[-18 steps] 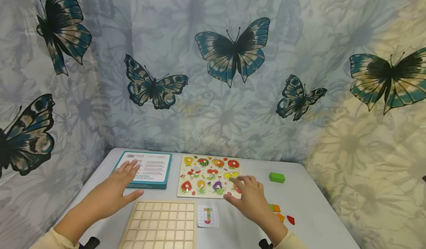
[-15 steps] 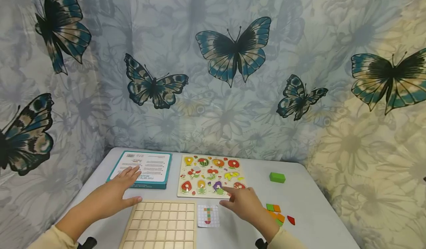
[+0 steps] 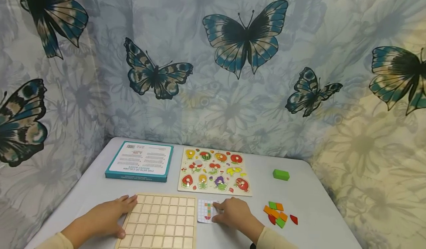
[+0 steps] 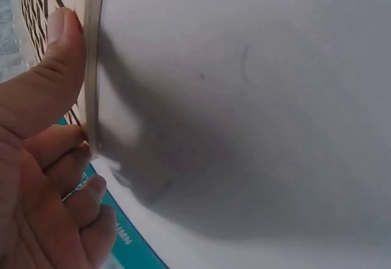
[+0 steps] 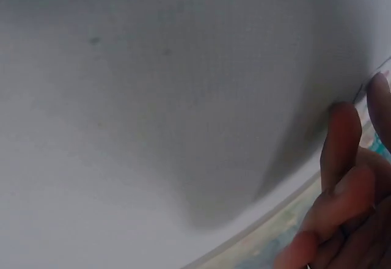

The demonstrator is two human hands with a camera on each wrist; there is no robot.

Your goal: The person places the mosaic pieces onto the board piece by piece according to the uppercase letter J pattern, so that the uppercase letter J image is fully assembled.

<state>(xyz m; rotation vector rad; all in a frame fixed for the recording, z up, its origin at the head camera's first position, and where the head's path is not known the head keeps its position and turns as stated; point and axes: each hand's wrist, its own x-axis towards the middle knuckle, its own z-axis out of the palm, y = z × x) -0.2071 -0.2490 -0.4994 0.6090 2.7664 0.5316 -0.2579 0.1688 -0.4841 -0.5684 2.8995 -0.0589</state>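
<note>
Left hand (image 3: 111,215): digits apart, touching left edge of pale wooden grid board (image 3: 164,219). Right hand (image 3: 235,214): fingertips on white square paper card (image 3: 202,210) right of board; cannot tell if pinched. Flat orange, green, red pieces (image 3: 270,211) loose farther right; placement seems unstarted.

Card (image 3: 204,211) right of grid board (image 3: 159,221), box (image 3: 139,161) and puzzle (image 3: 214,175) behind, tiles (image 3: 273,212) farther right, some perhaps overlapping

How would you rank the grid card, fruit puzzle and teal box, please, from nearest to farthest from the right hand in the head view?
1. Grid card: touched by the right hand, on its left.
2. Fruit puzzle: just beyond, slightly left.
3. Teal box: farthest, away to the left.
</note>
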